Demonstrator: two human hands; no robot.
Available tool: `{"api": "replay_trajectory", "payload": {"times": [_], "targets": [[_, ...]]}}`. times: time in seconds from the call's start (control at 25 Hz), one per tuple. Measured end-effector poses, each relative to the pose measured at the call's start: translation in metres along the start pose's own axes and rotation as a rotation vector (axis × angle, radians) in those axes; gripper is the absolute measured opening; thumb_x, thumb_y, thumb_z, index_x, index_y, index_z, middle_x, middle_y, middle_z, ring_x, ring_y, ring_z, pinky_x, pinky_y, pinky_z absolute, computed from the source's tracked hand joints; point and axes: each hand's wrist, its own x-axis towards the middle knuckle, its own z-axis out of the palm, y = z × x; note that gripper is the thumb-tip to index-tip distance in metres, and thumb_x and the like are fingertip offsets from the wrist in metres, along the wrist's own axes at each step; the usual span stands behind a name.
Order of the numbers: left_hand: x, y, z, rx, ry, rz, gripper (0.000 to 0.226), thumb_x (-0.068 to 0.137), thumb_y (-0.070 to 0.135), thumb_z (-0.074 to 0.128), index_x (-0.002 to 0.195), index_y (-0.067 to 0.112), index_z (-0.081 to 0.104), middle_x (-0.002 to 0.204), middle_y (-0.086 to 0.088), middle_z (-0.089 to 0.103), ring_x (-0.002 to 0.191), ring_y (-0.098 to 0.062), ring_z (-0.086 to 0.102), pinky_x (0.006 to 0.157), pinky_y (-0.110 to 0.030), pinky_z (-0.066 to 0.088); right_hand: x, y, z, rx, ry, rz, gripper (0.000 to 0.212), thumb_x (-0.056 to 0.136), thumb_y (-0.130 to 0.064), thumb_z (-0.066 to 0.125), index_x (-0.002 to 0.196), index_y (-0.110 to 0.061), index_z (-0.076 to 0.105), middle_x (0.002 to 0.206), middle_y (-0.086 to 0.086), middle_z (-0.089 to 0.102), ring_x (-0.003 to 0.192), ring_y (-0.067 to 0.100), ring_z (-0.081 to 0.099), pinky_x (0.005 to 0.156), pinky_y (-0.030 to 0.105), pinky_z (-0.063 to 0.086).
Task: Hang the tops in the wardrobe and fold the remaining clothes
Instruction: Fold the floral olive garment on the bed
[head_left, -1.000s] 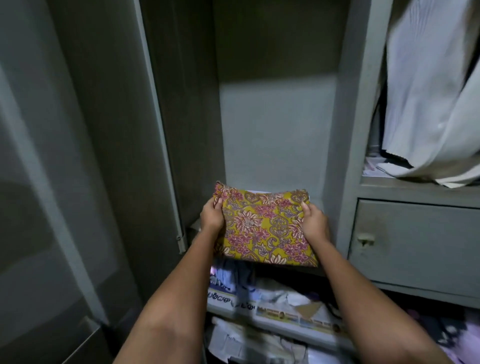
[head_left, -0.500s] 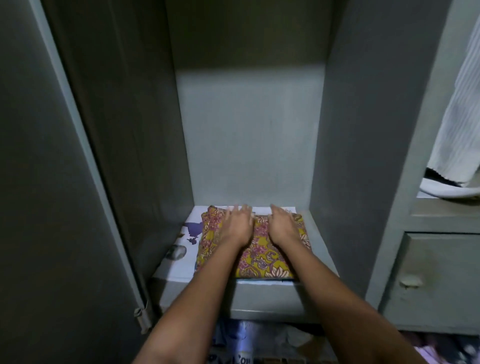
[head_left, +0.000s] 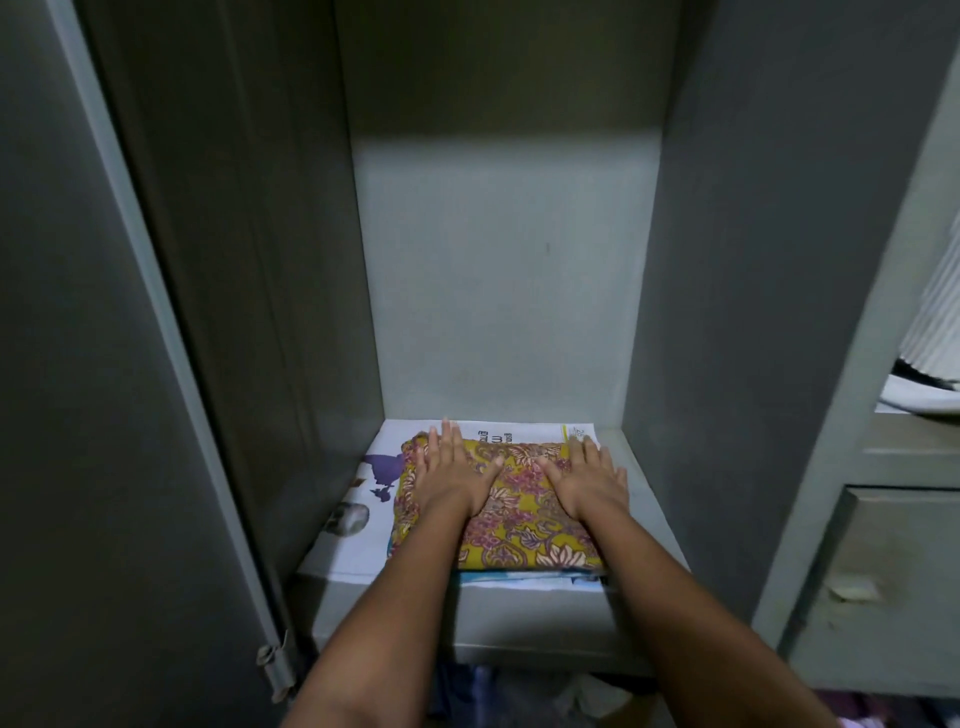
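A folded yellow cloth with a pink floral print (head_left: 519, 525) lies flat on a newspaper-lined wardrobe shelf (head_left: 649, 525). My left hand (head_left: 452, 475) presses on its left half with straight, spread fingers. My right hand (head_left: 587, 480) lies flat on its right half, fingers reaching to the cloth's far edge. Both forearms stretch into the compartment from below.
The grey wardrobe door (head_left: 104, 364) stands open at the left. A grey drawer (head_left: 883, 587) sits at the right, with white hanging cloth (head_left: 935, 332) above it. More clothes and papers (head_left: 519, 696) show dimly on the shelf below.
The folded cloth went from held in front of the shelf to lying on it. My hands have spread apart across its top and now press flat.
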Motion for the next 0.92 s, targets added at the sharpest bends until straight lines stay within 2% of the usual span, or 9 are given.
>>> {"api": "replay_trajectory", "payload": {"times": [0.12,0.28,0.36,0.56,0.64,0.72,0.8,0.84,0.92], "targets": [[-0.004,-0.003,-0.007,-0.15,-0.027,-0.04,0.093,0.089,0.073,0.016,0.15,0.01,-0.015,0.157,-0.006,-0.024,0.146,-0.021,-0.017,0.12,-0.039,-0.005,-0.003,0.012,-0.008,0.152,-0.068,0.107,0.082,0.091,-0.07,0.024,0.153,-0.024,0.0,0.16,0.007,0.013,0.146,0.028,0.013,0.117,0.047,0.004],[0.005,0.0,-0.059,-0.297,-0.091,-0.046,0.08,0.096,0.061,0.014,0.152,0.004,0.006,0.159,-0.016,0.003,0.147,-0.031,0.005,0.119,-0.045,0.008,0.001,0.008,-0.045,0.213,-0.117,0.153,0.087,0.091,-0.07,0.023,0.153,-0.013,0.006,0.16,0.011,0.01,0.146,0.032,0.01,0.118,0.048,0.007],[0.007,0.005,-0.1,-0.467,-0.013,-0.032,0.076,0.097,0.059,0.013,0.152,0.006,0.011,0.158,-0.017,0.011,0.146,-0.032,0.009,0.119,-0.045,0.007,-0.005,-0.006,-0.081,0.385,-0.069,0.094,0.087,0.093,-0.066,0.027,0.152,-0.007,0.005,0.159,0.015,0.011,0.146,0.033,0.013,0.118,0.046,0.012],[-0.061,0.018,-0.153,-0.932,0.156,0.098,0.074,0.093,0.067,0.013,0.153,0.024,0.016,0.159,0.0,0.013,0.147,-0.021,0.012,0.119,-0.043,0.009,-0.065,-0.023,-0.14,0.739,0.012,-0.096,0.081,0.097,-0.058,0.031,0.152,-0.004,0.006,0.16,0.011,0.01,0.146,0.029,0.013,0.117,0.04,0.013],[-0.095,0.012,-0.142,-0.931,0.152,0.11,0.073,0.095,0.065,0.013,0.152,0.021,0.02,0.159,-0.002,0.017,0.146,-0.02,0.016,0.12,-0.042,0.01,-0.107,-0.013,-0.135,0.797,-0.028,-0.13,0.08,0.096,-0.057,0.033,0.152,-0.005,0.008,0.159,0.011,0.011,0.146,0.027,0.014,0.117,0.039,0.013],[-0.133,0.006,-0.122,-1.033,0.119,0.049,0.084,0.088,0.075,0.019,0.148,0.017,0.033,0.153,-0.005,0.033,0.141,-0.021,0.032,0.118,-0.042,0.023,-0.153,0.005,-0.12,0.871,-0.067,-0.123,0.076,0.098,-0.052,0.034,0.151,-0.003,0.01,0.157,0.015,0.017,0.144,0.028,0.021,0.115,0.038,0.019],[-0.176,0.004,-0.097,-1.207,0.082,-0.03,0.081,0.089,0.073,0.026,0.132,0.009,0.052,0.128,-0.011,0.06,0.115,-0.023,0.058,0.099,-0.036,0.049,-0.197,0.026,-0.102,0.927,-0.128,-0.102,0.071,0.1,-0.044,0.035,0.15,0.001,0.011,0.155,0.014,0.023,0.142,0.027,0.027,0.112,0.033,0.023],[-0.196,0.003,-0.083,-1.229,0.079,-0.044,0.076,0.092,0.068,0.027,0.127,0.007,0.054,0.118,-0.012,0.064,0.106,-0.022,0.061,0.09,-0.031,0.054,-0.22,0.038,-0.096,0.909,-0.145,-0.09,0.071,0.101,-0.043,0.035,0.15,0.002,0.011,0.156,0.013,0.022,0.143,0.025,0.025,0.112,0.031,0.021],[-0.222,-0.002,-0.057,-1.263,0.062,-0.053,0.095,0.081,0.082,0.027,0.138,0.01,0.046,0.134,-0.011,0.055,0.123,-0.022,0.052,0.106,-0.036,0.043,-0.258,0.056,-0.09,0.84,-0.12,-0.088,0.069,0.101,-0.042,0.033,0.149,0.003,0.014,0.157,0.014,0.02,0.144,0.025,0.022,0.113,0.03,0.018]]}}
